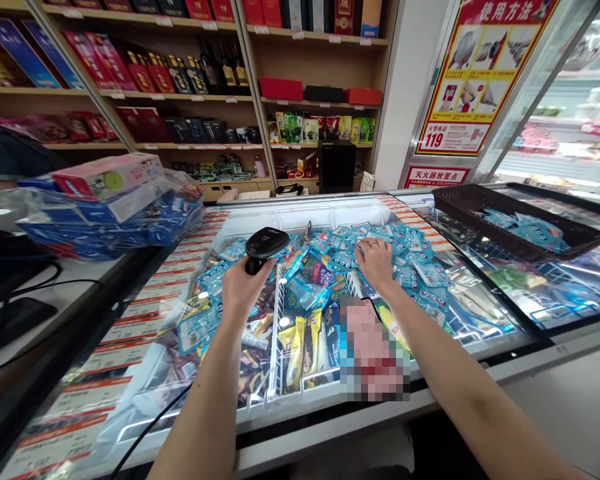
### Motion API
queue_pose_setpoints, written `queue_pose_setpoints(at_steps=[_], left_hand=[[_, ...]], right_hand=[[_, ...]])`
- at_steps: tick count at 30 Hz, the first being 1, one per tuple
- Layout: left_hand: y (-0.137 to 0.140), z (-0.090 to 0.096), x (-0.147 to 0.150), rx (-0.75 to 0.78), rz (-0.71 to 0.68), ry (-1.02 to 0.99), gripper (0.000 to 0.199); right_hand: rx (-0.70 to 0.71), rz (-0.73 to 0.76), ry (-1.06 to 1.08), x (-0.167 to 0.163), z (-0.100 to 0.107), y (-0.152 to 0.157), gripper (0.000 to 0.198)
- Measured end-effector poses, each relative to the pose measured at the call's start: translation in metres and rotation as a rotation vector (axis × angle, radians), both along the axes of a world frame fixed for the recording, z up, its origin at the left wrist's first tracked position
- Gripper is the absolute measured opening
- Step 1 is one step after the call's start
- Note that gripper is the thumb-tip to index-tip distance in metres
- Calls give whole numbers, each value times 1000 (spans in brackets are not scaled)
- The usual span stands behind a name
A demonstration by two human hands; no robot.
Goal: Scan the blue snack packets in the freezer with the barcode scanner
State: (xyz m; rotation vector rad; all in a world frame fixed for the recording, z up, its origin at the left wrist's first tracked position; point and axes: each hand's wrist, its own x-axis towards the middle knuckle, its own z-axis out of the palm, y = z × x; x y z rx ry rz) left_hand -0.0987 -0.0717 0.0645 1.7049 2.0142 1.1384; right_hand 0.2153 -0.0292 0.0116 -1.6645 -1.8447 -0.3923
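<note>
My left hand (244, 287) is closed around the handle of a black barcode scanner (267, 241), whose head points away from me. A cable trails down along my left forearm. My right hand (377, 261), with a ring on one finger, rests on a spread of flat blue packets (407, 243). Its fingers are bent and a little apart, with the tips partly hidden. More blue packets (199, 328) lie on the left side of the glass freezer top. Below the glass, wrapped ice creams (294, 350) stand in white wire baskets. A blurred-out pinkish object (370, 343) lies near the front edge.
A dark brown plastic basket (467, 200) with blue packets stands at the right. At the left are plastic-wrapped boxes (110, 207) and black cables on a counter. Price labels (145, 333) line the freezer's left side. Shelves of boxes and bottles (220, 70) stand behind.
</note>
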Motion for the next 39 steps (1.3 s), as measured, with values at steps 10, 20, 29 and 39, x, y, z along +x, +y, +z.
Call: queue_pose_setpoints(at_steps=[10, 20, 29, 39], left_hand=[[-10, 10, -3, 19, 12, -142, 40], [-13, 13, -4, 38, -18, -358, 39], [-6, 8, -14, -20, -35, -400, 41], [-3, -4, -34, 16, 133, -408, 42]], right_hand=[[-25, -14, 17, -8, 9, -1, 30], [-270, 241, -40, -42, 16, 7, 29], [-354, 421, -89, -73, 22, 34, 34], [-358, 655, -123, -147, 20, 71, 50]])
